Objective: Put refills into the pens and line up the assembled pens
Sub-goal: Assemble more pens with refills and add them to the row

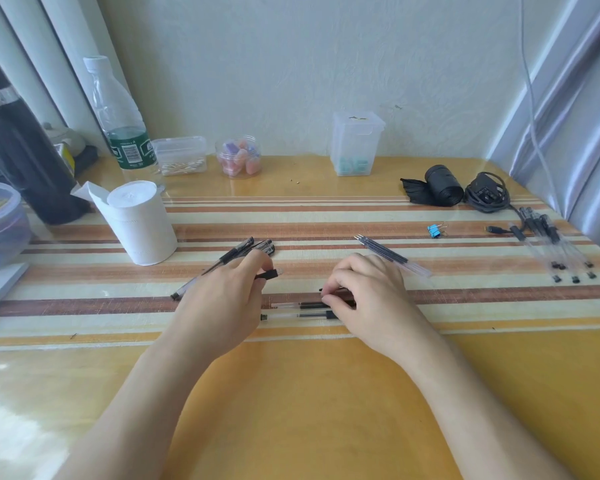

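Note:
My left hand [222, 303] rests on the striped mat and pinches a short black pen grip piece [268, 274] between thumb and fingers. My right hand [368, 292] grips the black end of a clear pen [312, 304] lying flat. A second clear pen [297, 316] lies parallel just in front of it. Behind my left hand sits a loose bunch of clear pens with black caps [238, 254]. A bundle of dark refills [385, 253] lies behind my right hand. Several more clear pens [555, 247] lie side by side at the far right.
A toilet paper roll [141, 223] stands left of the pens. Along the wall are a water bottle [120, 116], a cotton swab box [181, 155], a jar of erasers [239, 156] and a clear box [355, 143]. A blue binder clip [434, 231], a black bag roll [442, 185] and a cable [487, 195] lie right.

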